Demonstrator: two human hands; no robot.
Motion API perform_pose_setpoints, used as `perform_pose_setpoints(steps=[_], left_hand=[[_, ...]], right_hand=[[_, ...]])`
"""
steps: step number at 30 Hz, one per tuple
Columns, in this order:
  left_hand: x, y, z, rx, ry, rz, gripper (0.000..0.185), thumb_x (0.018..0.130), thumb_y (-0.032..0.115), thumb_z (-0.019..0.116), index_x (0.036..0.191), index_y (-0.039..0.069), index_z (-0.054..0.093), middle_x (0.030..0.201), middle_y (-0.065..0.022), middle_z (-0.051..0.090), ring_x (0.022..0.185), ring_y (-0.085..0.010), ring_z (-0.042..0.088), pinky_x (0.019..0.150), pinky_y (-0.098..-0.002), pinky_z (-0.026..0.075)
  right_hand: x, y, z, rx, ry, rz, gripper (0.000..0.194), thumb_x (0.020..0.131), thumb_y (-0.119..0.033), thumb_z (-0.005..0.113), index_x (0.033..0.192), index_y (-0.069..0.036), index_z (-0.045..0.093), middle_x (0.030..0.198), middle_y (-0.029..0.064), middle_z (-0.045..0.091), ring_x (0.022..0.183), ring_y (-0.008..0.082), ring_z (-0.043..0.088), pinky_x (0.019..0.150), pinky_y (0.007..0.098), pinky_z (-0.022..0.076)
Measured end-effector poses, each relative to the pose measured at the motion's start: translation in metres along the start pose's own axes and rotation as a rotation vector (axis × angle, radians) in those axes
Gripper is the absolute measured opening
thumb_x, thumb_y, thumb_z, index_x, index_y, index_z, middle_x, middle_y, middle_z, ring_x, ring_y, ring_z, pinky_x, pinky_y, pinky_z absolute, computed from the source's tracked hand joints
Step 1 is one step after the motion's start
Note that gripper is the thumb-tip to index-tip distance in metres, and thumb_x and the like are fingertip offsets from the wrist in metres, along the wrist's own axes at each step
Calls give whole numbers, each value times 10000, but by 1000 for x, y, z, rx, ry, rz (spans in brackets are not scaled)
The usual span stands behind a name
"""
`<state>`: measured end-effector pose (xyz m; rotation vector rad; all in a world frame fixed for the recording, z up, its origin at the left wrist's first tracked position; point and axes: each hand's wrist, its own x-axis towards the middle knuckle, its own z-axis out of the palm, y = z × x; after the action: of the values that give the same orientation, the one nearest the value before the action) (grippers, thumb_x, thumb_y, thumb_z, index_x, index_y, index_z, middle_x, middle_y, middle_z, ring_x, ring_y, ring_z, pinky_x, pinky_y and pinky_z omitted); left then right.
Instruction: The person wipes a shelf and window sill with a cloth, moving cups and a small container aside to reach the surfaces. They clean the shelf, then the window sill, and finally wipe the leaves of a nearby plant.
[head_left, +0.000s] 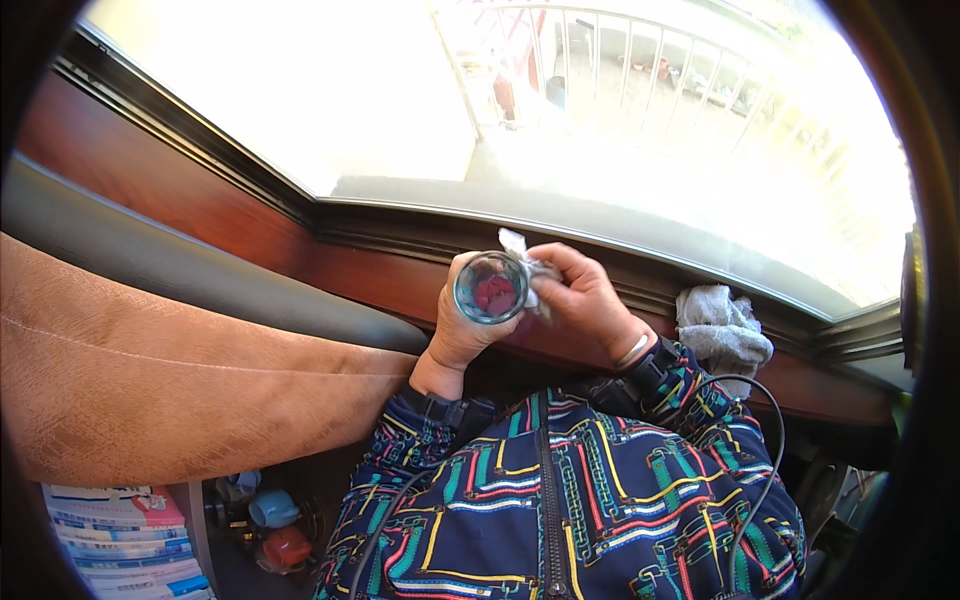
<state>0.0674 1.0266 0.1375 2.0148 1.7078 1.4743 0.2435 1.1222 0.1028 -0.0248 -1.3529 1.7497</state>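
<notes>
A clear drinking glass (491, 287) is held in front of me, its mouth facing up towards the camera, with a dark reddish colour visible through it. My left hand (465, 330) is wrapped around the glass from the left and below. A crumpled grey and white cloth (541, 276) lies against the right side of the glass. My right hand (581, 292) pinches this cloth between thumb and fingers; a light bracelet circles the wrist. Both hands are above the reddish wooden windowsill (382, 281).
A folded grey towel (724, 334) rests on the sill to the right. The window frame (285, 202) runs beyond my hands, with a railing (652, 67) outside. A brown padded seat (202, 382) fills the left. Stacked books (127, 544), a blue cup (274, 509) and a red cup (286, 549) are lower left.
</notes>
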Motion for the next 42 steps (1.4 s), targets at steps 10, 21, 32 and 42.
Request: perform_pose_setpoints(steps=[10,21,32,42], left_hand=[[0,2,-10,-175,-89,-54,1147,641,296,1000,1535,56,322,1328,-104,590,1223,-216,599,1069,-350,483],[36,38,-19,439,-161,163,891,765,591,845,1380,2,583,1285,-187,607,1182,-304,603,1021,-393,484],[26,44,1,335,-31,118,527,752,282,800,1196,25,682,1111,-114,652,966,-222,632,880,-340,525],[43,-53,5,191,-50,27,529,749,309,806,1177,23,683,1109,-136,652,983,-261,644,886,-351,533]], right_hand=[[-7,25,-35,-194,211,87,213,1005,-57,642,1211,-1,639,1017,27,696,926,77,619,823,245,533],[9,13,-16,-465,72,-196,284,883,-62,709,1159,-3,682,997,108,697,907,213,674,826,326,560],[-3,7,-17,-536,86,31,214,839,-74,688,1048,-38,718,955,199,698,926,377,692,819,418,567],[37,61,-35,-840,96,217,177,868,-107,658,1012,-16,708,947,230,709,938,401,698,835,445,562]])
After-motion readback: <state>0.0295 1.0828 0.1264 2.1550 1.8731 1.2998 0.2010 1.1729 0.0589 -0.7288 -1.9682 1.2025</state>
